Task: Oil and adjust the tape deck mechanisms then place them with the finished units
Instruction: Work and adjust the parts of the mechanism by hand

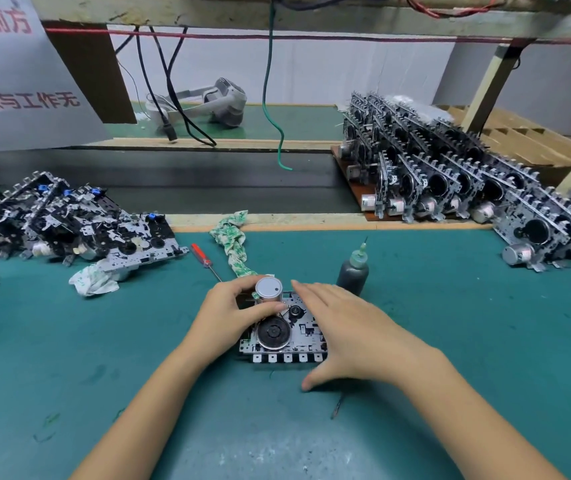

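A green tabletop (pixel 450 323) carries rows of finished units (pixel 450 181) at the far right and a heap of unworked mechanisms (pixel 69 220) at the left. The tape deck mechanism (pixel 287 336) lies near the front edge. The right hand (pixel 357 334) spreads wide over it; the left hand (pixel 232 313) grips its motor (pixel 269 289). An oil bottle (pixel 353 268) stands just behind.

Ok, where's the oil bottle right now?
In the head view, the oil bottle stands upright on the green mat, right of centre, just beyond the right hand and the tape deck mechanism.
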The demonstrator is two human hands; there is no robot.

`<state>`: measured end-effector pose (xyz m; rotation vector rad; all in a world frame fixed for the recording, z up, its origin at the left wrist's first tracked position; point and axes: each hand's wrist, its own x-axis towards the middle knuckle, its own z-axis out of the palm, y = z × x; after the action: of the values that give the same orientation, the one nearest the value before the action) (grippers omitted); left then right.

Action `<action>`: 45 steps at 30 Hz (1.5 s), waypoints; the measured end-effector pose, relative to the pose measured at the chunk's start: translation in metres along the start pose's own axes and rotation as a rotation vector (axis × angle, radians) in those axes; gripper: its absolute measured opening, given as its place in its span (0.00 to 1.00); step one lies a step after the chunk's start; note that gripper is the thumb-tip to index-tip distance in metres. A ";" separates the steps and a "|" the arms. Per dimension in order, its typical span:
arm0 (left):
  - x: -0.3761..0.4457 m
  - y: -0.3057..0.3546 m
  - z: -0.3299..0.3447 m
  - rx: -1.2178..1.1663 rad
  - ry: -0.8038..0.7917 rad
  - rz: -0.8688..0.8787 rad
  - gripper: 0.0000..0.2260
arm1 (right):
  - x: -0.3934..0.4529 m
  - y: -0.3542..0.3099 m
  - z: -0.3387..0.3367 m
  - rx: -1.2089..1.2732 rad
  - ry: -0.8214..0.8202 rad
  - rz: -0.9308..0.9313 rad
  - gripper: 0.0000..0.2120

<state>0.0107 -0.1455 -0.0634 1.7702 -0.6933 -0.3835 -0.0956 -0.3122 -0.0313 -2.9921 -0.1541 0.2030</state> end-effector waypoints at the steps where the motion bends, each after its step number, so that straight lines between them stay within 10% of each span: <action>1: 0.000 0.000 0.000 0.006 -0.001 0.004 0.17 | 0.003 0.001 0.001 -0.030 0.014 0.003 0.59; 12: 0.000 0.007 -0.004 -0.204 0.002 0.029 0.15 | 0.004 0.003 -0.006 0.139 0.107 -0.052 0.45; 16: -0.004 0.011 -0.007 -0.688 -0.137 -0.227 0.28 | -0.003 0.000 -0.014 0.820 0.058 -0.054 0.40; 21: -0.019 0.019 0.024 -1.128 -0.392 -0.397 0.47 | -0.011 -0.018 -0.004 1.705 -0.411 -0.412 0.19; 25: -0.024 0.029 0.026 -1.189 -0.449 -0.190 0.39 | -0.012 -0.017 0.001 1.498 -0.221 -0.122 0.15; 29: -0.023 0.013 0.026 -1.257 -0.385 -0.376 0.37 | -0.015 -0.013 -0.009 1.188 -0.067 -0.069 0.05; 33: -0.018 0.005 0.034 -1.248 -0.262 -0.464 0.35 | -0.027 0.002 -0.011 0.758 0.141 0.161 0.26; 35: -0.015 0.001 0.031 -1.281 -0.223 -0.482 0.33 | -0.036 0.017 -0.015 0.641 0.226 0.198 0.13; 40: -0.011 -0.005 0.033 -1.396 -0.181 -0.512 0.35 | -0.048 0.038 -0.013 0.330 -0.143 -0.011 0.13; 45: -0.009 -0.008 0.034 -1.375 -0.130 -0.568 0.39 | -0.040 0.039 0.000 0.190 -0.172 -0.098 0.09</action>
<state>-0.0137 -0.1637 -0.0823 0.5634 0.0992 -1.0505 -0.1317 -0.3546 -0.0315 -2.7680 -0.2819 0.4384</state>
